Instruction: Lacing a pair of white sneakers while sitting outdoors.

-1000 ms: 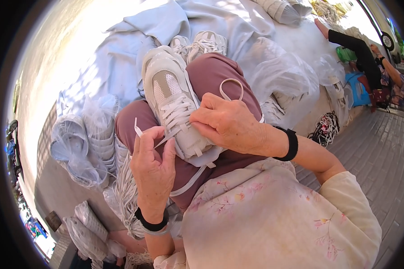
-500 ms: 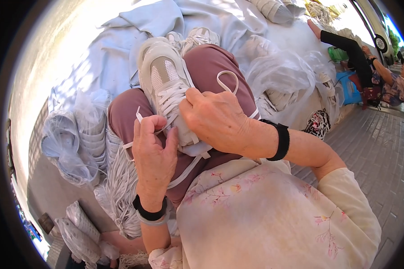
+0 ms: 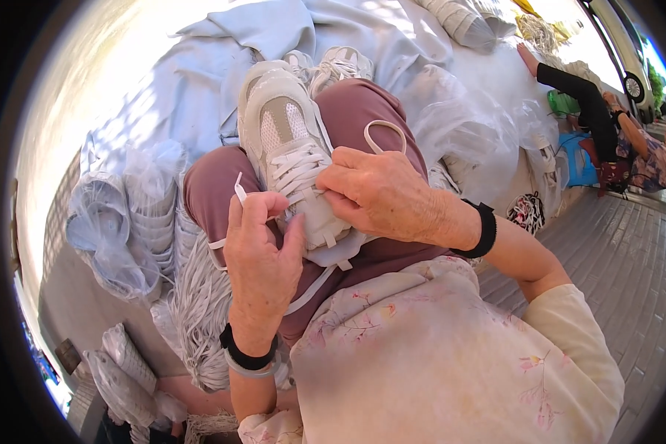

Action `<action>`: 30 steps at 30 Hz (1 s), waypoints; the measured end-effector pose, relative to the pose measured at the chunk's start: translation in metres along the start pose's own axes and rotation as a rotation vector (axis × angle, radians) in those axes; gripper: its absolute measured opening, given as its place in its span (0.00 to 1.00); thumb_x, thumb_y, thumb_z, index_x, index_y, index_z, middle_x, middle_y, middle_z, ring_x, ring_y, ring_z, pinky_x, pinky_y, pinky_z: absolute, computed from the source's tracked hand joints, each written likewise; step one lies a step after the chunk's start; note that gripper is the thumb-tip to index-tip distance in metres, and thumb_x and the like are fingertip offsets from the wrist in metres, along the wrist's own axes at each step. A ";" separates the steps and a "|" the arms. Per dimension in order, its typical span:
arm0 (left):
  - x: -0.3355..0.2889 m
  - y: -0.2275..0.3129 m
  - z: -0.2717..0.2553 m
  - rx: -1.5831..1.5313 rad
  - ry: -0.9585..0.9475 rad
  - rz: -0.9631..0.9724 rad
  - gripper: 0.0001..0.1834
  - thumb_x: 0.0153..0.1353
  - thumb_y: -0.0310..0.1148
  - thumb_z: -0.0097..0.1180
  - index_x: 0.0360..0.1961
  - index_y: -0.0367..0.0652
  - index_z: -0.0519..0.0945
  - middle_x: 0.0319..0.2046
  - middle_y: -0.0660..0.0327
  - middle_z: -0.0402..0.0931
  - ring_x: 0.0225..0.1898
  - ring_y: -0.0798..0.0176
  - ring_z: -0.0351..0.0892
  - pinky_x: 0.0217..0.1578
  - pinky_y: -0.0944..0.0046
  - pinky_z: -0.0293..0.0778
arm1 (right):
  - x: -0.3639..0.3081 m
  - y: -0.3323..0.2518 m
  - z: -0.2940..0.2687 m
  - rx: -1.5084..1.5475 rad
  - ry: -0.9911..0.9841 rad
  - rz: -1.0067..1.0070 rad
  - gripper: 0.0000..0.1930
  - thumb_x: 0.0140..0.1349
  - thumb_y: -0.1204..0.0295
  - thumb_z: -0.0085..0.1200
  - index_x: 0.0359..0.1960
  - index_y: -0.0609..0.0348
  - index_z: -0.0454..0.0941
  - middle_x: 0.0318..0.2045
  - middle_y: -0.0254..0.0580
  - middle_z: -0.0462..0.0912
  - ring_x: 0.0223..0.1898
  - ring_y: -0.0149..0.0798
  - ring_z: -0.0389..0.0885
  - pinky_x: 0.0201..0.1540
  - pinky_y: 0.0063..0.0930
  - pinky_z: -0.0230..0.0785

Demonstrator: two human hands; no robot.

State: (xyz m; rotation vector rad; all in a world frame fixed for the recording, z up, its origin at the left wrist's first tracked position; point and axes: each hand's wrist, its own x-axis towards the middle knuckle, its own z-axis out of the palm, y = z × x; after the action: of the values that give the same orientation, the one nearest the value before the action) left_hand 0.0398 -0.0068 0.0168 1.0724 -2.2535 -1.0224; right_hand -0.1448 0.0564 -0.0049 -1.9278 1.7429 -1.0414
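Note:
A pale beige and white sneaker (image 3: 274, 109) rests on my lap, its toe pointing away from me. White laces (image 3: 297, 169) cross its upper. Thumb and forefinger of my left hand (image 3: 263, 255) are pinched at the shoe's left side, and a white shoelace end (image 3: 240, 186) sticks up beside the forefinger. My right hand (image 3: 392, 196) is closed at the right side of the lacing, its fingertips against the upper. Above its knuckles a lace loop (image 3: 385, 136) stands out. What lies inside the right fingers is mostly hidden.
A bundle of white laces (image 3: 203, 314) hangs by my left leg. Stacked shoes in clear plastic (image 3: 115, 233) stand to the left. Two more sneakers (image 3: 342, 65) sit beyond my knees on a pale blue cloth (image 3: 259, 29). Another person (image 3: 644, 144) sits at far right.
The view has shifted slightly. My right hand has drawn a little away from the left one, uncovering more of the lacing and tongue. The left hand keeps its pinch beside the shoe.

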 end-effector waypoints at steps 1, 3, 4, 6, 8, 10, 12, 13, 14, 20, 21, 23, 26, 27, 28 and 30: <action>0.001 0.000 0.000 -0.002 0.002 0.015 0.14 0.50 0.18 0.63 0.38 0.38 0.75 0.31 0.63 0.69 0.21 0.72 0.59 0.23 0.70 0.61 | 0.001 -0.002 0.002 0.022 0.031 -0.013 0.01 0.50 0.78 0.52 0.25 0.61 0.75 0.13 0.32 0.64 0.18 0.26 0.61 0.23 0.23 0.58; 0.003 0.002 0.002 -0.005 -0.014 0.010 0.14 0.50 0.18 0.63 0.38 0.38 0.75 0.32 0.63 0.70 0.21 0.72 0.59 0.23 0.70 0.61 | 0.009 0.005 -0.011 0.299 -0.180 0.228 0.01 0.51 0.78 0.53 0.25 0.61 0.74 0.13 0.30 0.64 0.18 0.24 0.61 0.23 0.22 0.57; 0.005 0.004 0.003 -0.010 -0.017 0.002 0.14 0.50 0.18 0.62 0.38 0.38 0.76 0.32 0.63 0.70 0.21 0.72 0.58 0.23 0.70 0.61 | 0.014 0.007 -0.019 0.575 -0.399 0.456 0.02 0.51 0.77 0.54 0.24 0.61 0.74 0.14 0.27 0.65 0.19 0.22 0.62 0.23 0.20 0.56; 0.009 0.010 0.004 -0.010 -0.047 0.025 0.14 0.51 0.18 0.62 0.39 0.38 0.76 0.32 0.63 0.70 0.21 0.72 0.60 0.24 0.70 0.61 | 0.016 0.005 -0.029 0.651 -0.447 0.493 0.04 0.52 0.77 0.55 0.23 0.61 0.74 0.14 0.25 0.64 0.20 0.20 0.61 0.23 0.20 0.55; 0.013 0.016 0.006 -0.006 -0.074 0.045 0.13 0.51 0.18 0.62 0.40 0.39 0.77 0.33 0.63 0.71 0.22 0.72 0.62 0.24 0.71 0.61 | 0.017 0.002 -0.036 0.730 -0.498 0.523 0.05 0.53 0.77 0.56 0.21 0.61 0.74 0.14 0.24 0.64 0.20 0.18 0.60 0.23 0.19 0.54; 0.017 0.019 0.008 0.029 -0.122 0.162 0.13 0.51 0.17 0.60 0.39 0.39 0.79 0.36 0.56 0.72 0.32 0.57 0.75 0.31 0.63 0.72 | 0.014 -0.004 -0.039 0.907 -0.513 0.502 0.07 0.53 0.77 0.58 0.20 0.60 0.74 0.15 0.24 0.66 0.20 0.19 0.60 0.23 0.20 0.54; 0.020 0.022 0.006 -0.005 -0.154 0.153 0.11 0.50 0.18 0.61 0.37 0.38 0.79 0.37 0.57 0.72 0.29 0.60 0.74 0.29 0.64 0.71 | 0.010 -0.007 -0.042 0.938 -0.489 0.400 0.06 0.53 0.77 0.59 0.20 0.60 0.75 0.16 0.24 0.67 0.20 0.19 0.60 0.23 0.20 0.54; 0.021 0.023 0.005 -0.049 -0.185 0.146 0.10 0.49 0.18 0.61 0.35 0.38 0.80 0.38 0.57 0.73 0.26 0.63 0.73 0.26 0.66 0.70 | 0.008 -0.008 -0.044 0.957 -0.465 0.303 0.06 0.52 0.77 0.60 0.21 0.59 0.76 0.17 0.24 0.68 0.20 0.20 0.60 0.23 0.20 0.55; 0.022 0.025 0.000 -0.046 -0.196 0.153 0.10 0.49 0.18 0.61 0.35 0.38 0.80 0.38 0.57 0.73 0.26 0.63 0.73 0.26 0.66 0.70 | 0.007 -0.008 -0.047 0.949 -0.481 0.208 0.04 0.52 0.77 0.62 0.23 0.59 0.78 0.19 0.26 0.71 0.20 0.22 0.61 0.23 0.21 0.55; 0.008 0.031 -0.039 -0.292 -0.573 -0.139 0.08 0.52 0.22 0.63 0.35 0.37 0.80 0.29 0.63 0.78 0.18 0.78 0.62 0.21 0.74 0.62 | -0.003 -0.001 -0.061 0.512 -0.248 0.428 0.05 0.58 0.74 0.60 0.28 0.62 0.80 0.20 0.32 0.74 0.21 0.28 0.67 0.26 0.23 0.62; 0.005 0.035 -0.041 -0.291 -0.531 -0.213 0.07 0.54 0.22 0.63 0.35 0.36 0.80 0.27 0.63 0.79 0.18 0.78 0.64 0.21 0.74 0.63 | -0.008 0.005 -0.063 0.511 -0.236 0.421 0.05 0.58 0.74 0.60 0.28 0.62 0.80 0.20 0.32 0.74 0.21 0.28 0.67 0.26 0.23 0.62; 0.000 0.039 -0.041 -0.286 -0.484 -0.267 0.07 0.55 0.22 0.63 0.35 0.36 0.81 0.25 0.63 0.79 0.19 0.77 0.66 0.22 0.74 0.64 | -0.021 0.021 -0.066 0.248 -0.075 0.388 0.05 0.59 0.73 0.58 0.30 0.62 0.80 0.22 0.35 0.76 0.22 0.31 0.72 0.28 0.25 0.65; -0.007 0.028 -0.031 -0.112 -0.272 -0.177 0.08 0.58 0.22 0.60 0.40 0.36 0.82 0.27 0.59 0.80 0.23 0.71 0.75 0.25 0.72 0.70 | -0.029 0.026 -0.079 0.100 0.004 0.401 0.03 0.58 0.74 0.58 0.31 0.60 0.80 0.23 0.37 0.76 0.24 0.33 0.73 0.28 0.25 0.65; -0.006 0.028 -0.028 -0.107 -0.267 -0.163 0.08 0.58 0.22 0.60 0.40 0.36 0.82 0.27 0.59 0.80 0.23 0.71 0.75 0.25 0.72 0.70 | -0.028 0.026 -0.079 0.095 0.017 0.392 0.03 0.58 0.74 0.58 0.31 0.60 0.80 0.23 0.37 0.76 0.24 0.33 0.73 0.28 0.25 0.65; -0.005 0.028 -0.024 -0.075 -0.159 -0.086 0.09 0.58 0.21 0.59 0.41 0.36 0.82 0.27 0.58 0.81 0.24 0.71 0.76 0.25 0.71 0.70 | -0.030 0.023 -0.078 0.136 0.013 0.376 0.03 0.58 0.75 0.58 0.31 0.60 0.80 0.23 0.37 0.76 0.24 0.33 0.73 0.28 0.26 0.65; -0.003 0.026 -0.021 -0.032 0.004 0.051 0.10 0.60 0.19 0.56 0.42 0.38 0.83 0.28 0.56 0.81 0.25 0.67 0.78 0.25 0.69 0.72 | -0.028 0.014 -0.072 0.227 -0.005 0.302 0.03 0.57 0.76 0.58 0.32 0.58 0.81 0.23 0.37 0.74 0.26 0.36 0.72 0.29 0.28 0.65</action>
State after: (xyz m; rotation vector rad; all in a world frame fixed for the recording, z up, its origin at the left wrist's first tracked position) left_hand 0.0430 -0.0029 0.0496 0.9979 -2.2418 -1.0315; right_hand -0.2047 0.0959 0.0257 -1.4760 1.7584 -1.0672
